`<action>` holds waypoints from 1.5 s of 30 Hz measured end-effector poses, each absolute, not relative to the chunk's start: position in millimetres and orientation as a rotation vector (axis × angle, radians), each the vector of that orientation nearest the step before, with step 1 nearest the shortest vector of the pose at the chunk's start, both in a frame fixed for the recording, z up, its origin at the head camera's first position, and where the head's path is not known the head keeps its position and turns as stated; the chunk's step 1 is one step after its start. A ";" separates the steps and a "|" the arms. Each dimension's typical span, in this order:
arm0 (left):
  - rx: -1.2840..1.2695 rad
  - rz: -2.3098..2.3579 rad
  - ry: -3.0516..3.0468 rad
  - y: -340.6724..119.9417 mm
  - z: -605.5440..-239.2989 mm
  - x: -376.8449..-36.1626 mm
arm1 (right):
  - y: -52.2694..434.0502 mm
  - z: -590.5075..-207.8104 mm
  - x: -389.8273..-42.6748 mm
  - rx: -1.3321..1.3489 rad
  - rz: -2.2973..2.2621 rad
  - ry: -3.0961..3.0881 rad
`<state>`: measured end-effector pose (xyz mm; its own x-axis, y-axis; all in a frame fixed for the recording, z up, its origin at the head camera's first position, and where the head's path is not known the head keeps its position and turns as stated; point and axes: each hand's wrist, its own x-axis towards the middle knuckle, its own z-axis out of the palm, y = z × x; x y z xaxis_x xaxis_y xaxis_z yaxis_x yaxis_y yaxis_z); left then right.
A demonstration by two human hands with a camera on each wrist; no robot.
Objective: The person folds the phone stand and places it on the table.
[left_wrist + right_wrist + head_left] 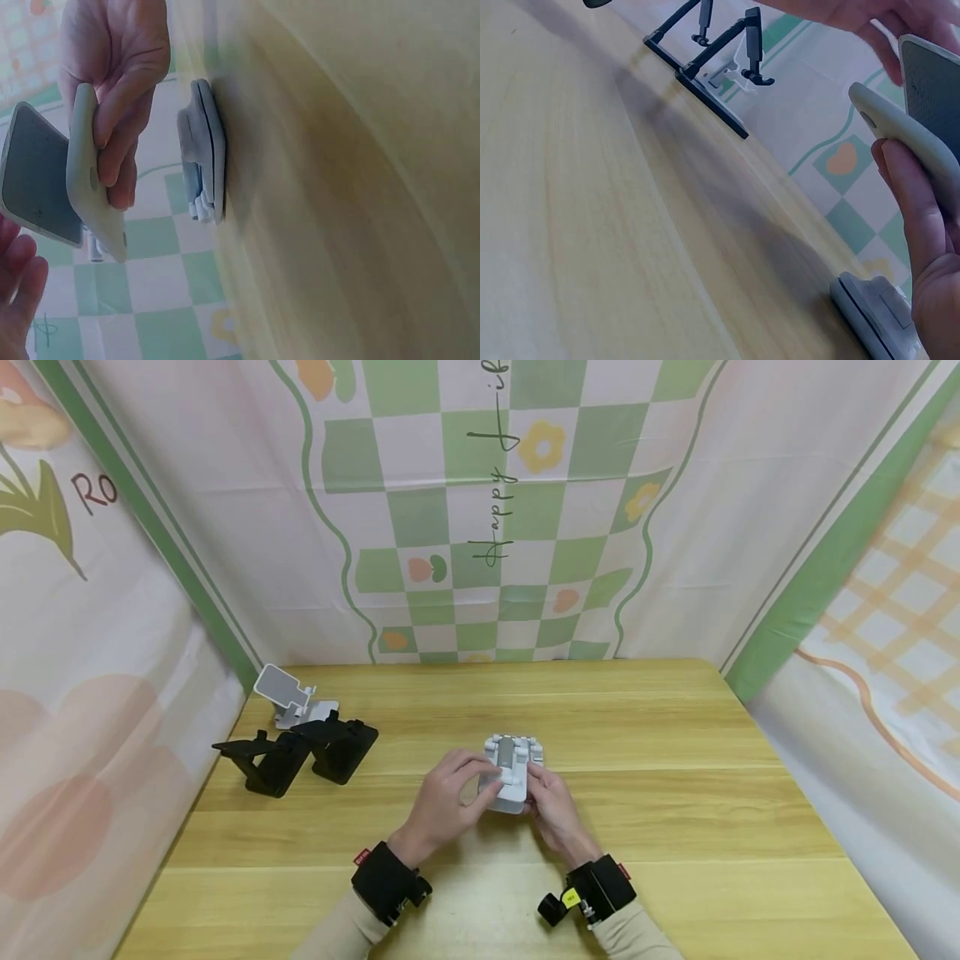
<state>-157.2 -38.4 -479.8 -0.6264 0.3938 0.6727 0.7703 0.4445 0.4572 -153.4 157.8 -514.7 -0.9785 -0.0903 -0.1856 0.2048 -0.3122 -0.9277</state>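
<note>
left hand: thumb and fingertips (pixel 442 793) pinch the loose panel of the grey stand; this left hand comes in from the side opposite the other.
right hand: fingers and thumb (pixel 555 806) are clamped on the base of the same stand, along its edge.
grey stand: (pixel 512 795) it is held between the two hands, up off the tabletop, panel and base spread apart at an angle.
folded stand: (pixel 202 150) a second grey one lies flat on the table just beyond the hands.
wrists: each wears a black band (pixel 384 878) with a small camera, above beige sleeves (pixel 341 935).
far left: outer black stand (pixel 273 770) and inner black stand (pixel 347 752) overlap in the head view; a pale stand (pixel 281 685) stands behind them, panel tilted up.
table: wood-grained table (pixel 697 827).
backdrop: printed cloth (pixel 675 568) with green-and-white checks.
</note>
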 end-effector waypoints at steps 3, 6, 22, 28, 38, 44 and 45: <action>-0.887 -1.206 -2.239 -39.2 -482.7 -158.2 | 157.3 -513.7 -153.5 0.151 -2.404 1.707; -0.782 -1.394 -2.255 -39.4 -486.4 -159.2 | 157.4 -513.3 -153.1 0.150 -2.398 1.711; -0.092 -2.310 -2.467 -39.4 -483.0 -162.9 | 157.1 -515.8 -152.7 0.125 -2.380 1.749; -0.068 -2.486 -2.451 -41.3 -487.0 -164.3 | 156.9 -516.3 -152.9 0.143 -2.360 1.748; -0.075 -2.514 -2.451 -41.9 -492.6 -164.7 | 158.3 -517.3 -152.1 0.050 -2.371 1.713; -0.099 -2.545 -2.412 -42.3 -492.4 -164.0 | 160.0 -516.9 -152.4 -0.029 -2.413 1.613; -0.109 -2.546 -2.410 -42.4 -492.5 -163.9 | 160.2 -516.6 -152.3 -0.033 -2.417 1.602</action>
<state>-163.9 -42.4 -492.5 -0.9321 0.3007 -0.2019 -0.2181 -0.0209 0.9757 -152.3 160.2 -516.6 -0.9708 -0.2115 -0.1131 0.1865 -0.3695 -0.9103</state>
